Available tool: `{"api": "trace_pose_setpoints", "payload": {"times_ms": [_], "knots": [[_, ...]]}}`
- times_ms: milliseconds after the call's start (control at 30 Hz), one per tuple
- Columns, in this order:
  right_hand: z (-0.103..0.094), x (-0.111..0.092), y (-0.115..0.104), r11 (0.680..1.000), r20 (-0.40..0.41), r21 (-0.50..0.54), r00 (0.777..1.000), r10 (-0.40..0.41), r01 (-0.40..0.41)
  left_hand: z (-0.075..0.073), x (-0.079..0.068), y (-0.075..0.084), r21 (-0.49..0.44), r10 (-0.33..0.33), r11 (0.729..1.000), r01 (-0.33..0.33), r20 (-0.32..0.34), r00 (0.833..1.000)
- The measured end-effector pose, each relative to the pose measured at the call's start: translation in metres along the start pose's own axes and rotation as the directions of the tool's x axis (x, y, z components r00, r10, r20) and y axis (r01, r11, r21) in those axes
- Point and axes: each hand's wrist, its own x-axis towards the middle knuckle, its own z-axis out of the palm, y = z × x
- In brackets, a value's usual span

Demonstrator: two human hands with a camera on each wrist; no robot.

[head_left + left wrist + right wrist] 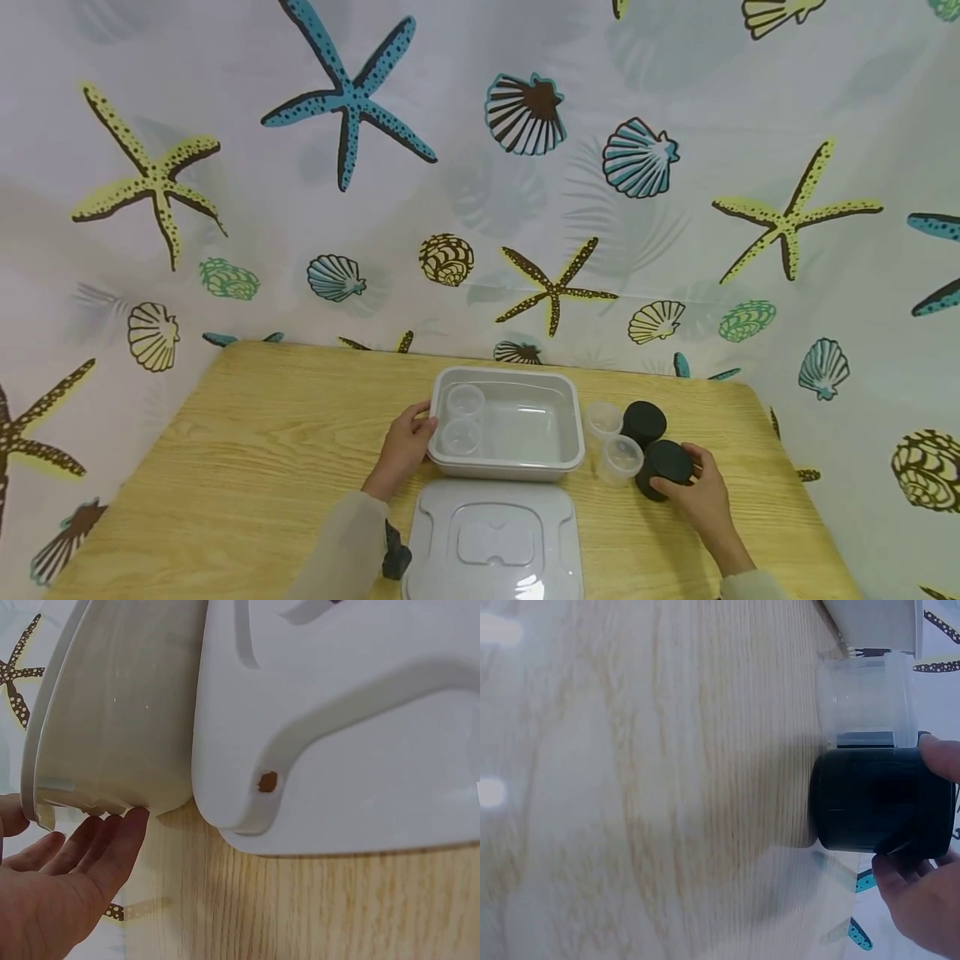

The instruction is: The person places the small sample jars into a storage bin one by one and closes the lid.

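Note:
On the table stands a light grey tub (536,471) with two clear plastic cups (467,402) inside at its left end. My left hand (405,442) holds the tub's left side, thumb at the rim and fingers against the outer wall; the left wrist view shows this hand (67,889) beside the tub wall (120,705). My right hand (701,496) grips the nearer black jar (666,468), thumb on one side and fingers on the other. In the right wrist view this jar (877,799) appears upright on the table, close to a clear cup (866,697).
A second black jar (645,421) stands behind the gripped one. Two clear cups (621,457) stand between the jars and the tub. A white lid (495,500) lies in front of the tub. A patterned curtain (450,200) hangs behind the wooden table (300,433).

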Motion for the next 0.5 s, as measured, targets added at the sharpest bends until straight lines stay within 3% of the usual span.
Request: {"api": "trace_pose_setpoints", "payload": {"times_ms": [500], "knots": [[-0.0081, -0.0053, -0.0073, 0.999, -0.011, -0.046, 1.000, -0.014, 0.013, -0.0013, -0.0038, 0.0034, -0.013, 0.003, 1.000, -0.003, 0.009, 1.000]]}}
